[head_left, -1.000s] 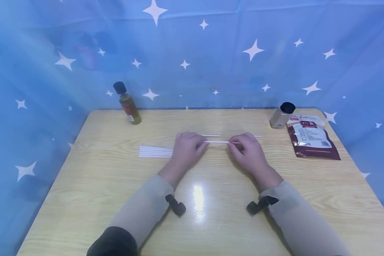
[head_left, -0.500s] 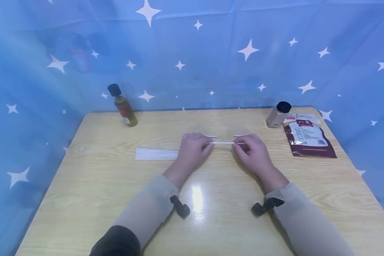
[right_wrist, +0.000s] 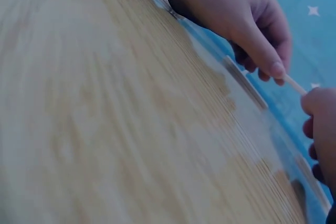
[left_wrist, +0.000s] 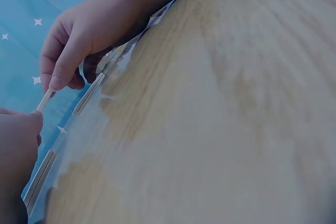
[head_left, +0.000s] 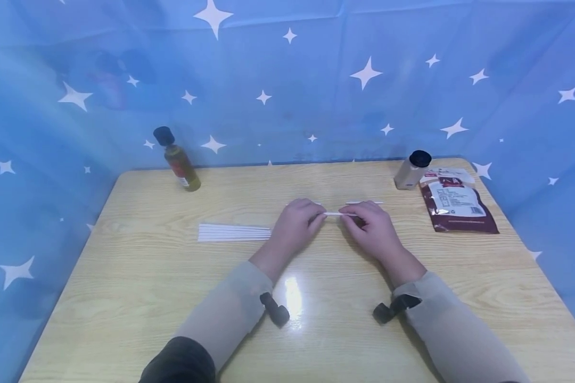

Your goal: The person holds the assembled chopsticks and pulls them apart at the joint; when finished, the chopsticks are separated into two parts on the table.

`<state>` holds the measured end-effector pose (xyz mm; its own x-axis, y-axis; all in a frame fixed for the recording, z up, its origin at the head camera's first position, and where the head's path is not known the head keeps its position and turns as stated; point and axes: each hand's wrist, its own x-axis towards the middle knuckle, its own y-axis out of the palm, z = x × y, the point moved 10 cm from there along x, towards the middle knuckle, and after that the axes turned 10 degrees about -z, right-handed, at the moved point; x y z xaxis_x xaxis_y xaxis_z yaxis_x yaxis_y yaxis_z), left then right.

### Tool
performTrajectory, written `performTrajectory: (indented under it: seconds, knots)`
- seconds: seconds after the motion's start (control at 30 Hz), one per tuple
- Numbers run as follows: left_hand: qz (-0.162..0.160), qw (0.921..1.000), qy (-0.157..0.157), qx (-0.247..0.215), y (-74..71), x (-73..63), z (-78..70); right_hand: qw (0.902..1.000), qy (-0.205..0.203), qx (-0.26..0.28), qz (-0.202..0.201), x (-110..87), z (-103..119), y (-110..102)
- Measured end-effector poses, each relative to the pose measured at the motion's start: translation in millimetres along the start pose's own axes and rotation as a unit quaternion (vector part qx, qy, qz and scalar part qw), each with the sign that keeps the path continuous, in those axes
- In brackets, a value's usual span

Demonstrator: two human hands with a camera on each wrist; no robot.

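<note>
A thin white stick [head_left: 333,214] is held level just above the table, with a short length of it showing between the hands. My left hand [head_left: 294,226] pinches its left part, while my right hand [head_left: 371,229] pinches the right part between thumb and fingers. The stick [left_wrist: 45,99] shows pale in the left wrist view and spans the small gap between the fingertips. Beside the left hand lies a row of several white sticks [head_left: 232,232], its right end covered by that hand. Behind the right hand is another short white piece [head_left: 364,202] on the table.
A dark-capped sauce bottle [head_left: 182,167] stands at the back left of the wooden table [head_left: 139,298]. At the back right are a black-lidded jar [head_left: 412,170] and a maroon food packet [head_left: 460,205]. A blue star-printed curtain [head_left: 287,122] closes off the back and sides.
The left hand has shifted right, away from the row of sticks, and more of the row shows. The hands are now closer together, with less of the held stick visible. The head view has turned slightly.
</note>
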<state>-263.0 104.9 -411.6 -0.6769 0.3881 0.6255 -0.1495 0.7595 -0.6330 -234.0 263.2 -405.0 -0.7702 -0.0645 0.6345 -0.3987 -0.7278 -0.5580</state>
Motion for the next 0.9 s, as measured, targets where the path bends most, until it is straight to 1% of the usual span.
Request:
performTrajectory:
  seconds: [0.17, 0.27, 0.4, 0.5, 0.63, 0.77, 0.9]
  knots:
    - [-0.006, 0.9998, 0.004, -0.018, -1.2, -0.1, -3.8, 0.9999, -0.01, -0.005, -0.01, -0.3, 4.1, 1.5]
    - [-0.008, 0.9998, 0.004, -0.017, -0.2, 0.2, -5.2, 0.9998, -0.01, 0.0, -0.014, -0.2, 5.2, 1.3]
    - [-0.005, 1.0, 0.001, -0.005, 3.1, 1.5, -7.4, 0.9997, 0.001, 0.015, -0.018, -0.1, 3.2, 0.3]
    - [0.005, 0.9999, -0.007, 0.006, 6.1, 1.9, -7.5, 0.9995, 0.015, 0.021, -0.017, -0.5, 0.0, 1.5]
    - [0.022, 0.9994, -0.019, 0.018, 8.8, 2.0, -6.9, 0.9993, 0.033, 0.013, -0.013, -0.9, -4.0, 3.6]
    - [0.032, 0.9987, -0.028, 0.03, 9.6, 2.0, -5.4, 0.9988, 0.048, 0.007, -0.004, -0.7, -7.1, 5.7]
    - [0.043, 0.998, -0.037, 0.028, 12.2, 0.5, -2.2, 0.9982, 0.059, 0.009, 0.005, -1.1, -9.7, 7.2]
